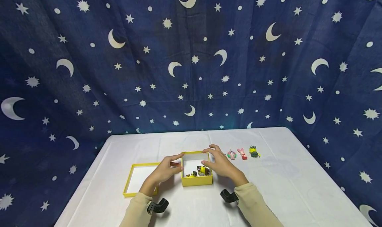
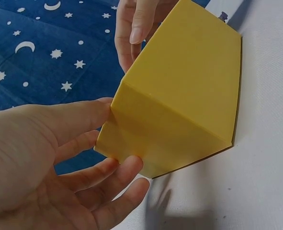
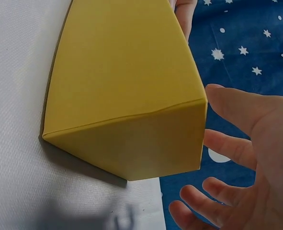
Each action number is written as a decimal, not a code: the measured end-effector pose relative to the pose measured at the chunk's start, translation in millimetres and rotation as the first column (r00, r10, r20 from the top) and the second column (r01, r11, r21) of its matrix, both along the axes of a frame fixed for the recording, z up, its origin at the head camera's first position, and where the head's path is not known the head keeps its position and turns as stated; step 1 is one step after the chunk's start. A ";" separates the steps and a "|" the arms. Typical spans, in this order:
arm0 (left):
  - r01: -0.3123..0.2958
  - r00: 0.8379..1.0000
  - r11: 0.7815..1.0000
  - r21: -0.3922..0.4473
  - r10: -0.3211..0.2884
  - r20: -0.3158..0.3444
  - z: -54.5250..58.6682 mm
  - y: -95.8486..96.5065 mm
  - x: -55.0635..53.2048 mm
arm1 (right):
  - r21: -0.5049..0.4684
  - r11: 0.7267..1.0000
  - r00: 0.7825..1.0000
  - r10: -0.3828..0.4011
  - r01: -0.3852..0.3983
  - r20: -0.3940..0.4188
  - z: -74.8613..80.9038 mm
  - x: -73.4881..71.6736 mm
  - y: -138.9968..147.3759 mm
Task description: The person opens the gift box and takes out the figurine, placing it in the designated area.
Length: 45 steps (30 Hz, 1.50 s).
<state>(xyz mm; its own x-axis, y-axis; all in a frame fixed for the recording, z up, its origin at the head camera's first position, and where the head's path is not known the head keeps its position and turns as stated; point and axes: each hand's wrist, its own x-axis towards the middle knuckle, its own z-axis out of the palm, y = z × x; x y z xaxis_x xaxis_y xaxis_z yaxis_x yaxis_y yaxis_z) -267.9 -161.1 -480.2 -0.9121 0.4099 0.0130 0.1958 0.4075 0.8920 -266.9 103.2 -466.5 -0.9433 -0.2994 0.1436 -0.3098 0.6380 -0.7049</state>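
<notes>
A yellow box with a white inside stands open-topped on the white table. Inside it lie a yellow-and-brown goggled figurine and a smaller yellow-and-black piece. Against the box's left side is my left hand, its thumb and fingers touching the rim and wall with the fingers spread. My right hand is at the right side, thumb by the right rim and forefinger by the back corner. In the right wrist view, its other fingers are spread and apart from the box.
Left of the box lies the yellow-edged lid, white inside up, partly behind my left forearm. To the right are a pink-and-green figurine, a pink figurine and a yellow goggled figurine. A dark blue starry curtain hangs behind.
</notes>
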 end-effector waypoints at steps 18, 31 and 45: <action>-0.006 1.000 1.000 -0.027 0.006 -0.002 3.8 -0.2 1.6 | 0.006 1.000 0.999 0.006 -0.007 0.046 -7.6 -2.2 -5.9; 0.006 1.000 1.000 -0.011 -0.006 0.001 -1.2 -1.3 -2.5 | 0.028 1.000 0.998 0.003 -0.005 0.055 -9.9 -1.1 -12.2; -0.003 1.000 1.000 -0.004 0.003 0.013 1.8 -0.5 0.9 | 0.244 0.968 0.997 -0.066 0.057 0.027 -3.7 -2.2 -22.0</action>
<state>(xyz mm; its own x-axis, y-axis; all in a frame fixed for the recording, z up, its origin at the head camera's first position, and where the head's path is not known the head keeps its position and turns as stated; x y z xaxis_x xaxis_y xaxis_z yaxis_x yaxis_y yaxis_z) -267.0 -161.6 -478.4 -0.9133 0.4074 0.0000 0.1835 0.4113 0.8928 -269.0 81.1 -470.2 -0.9640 -0.2627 0.0403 -0.2428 0.8087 -0.5358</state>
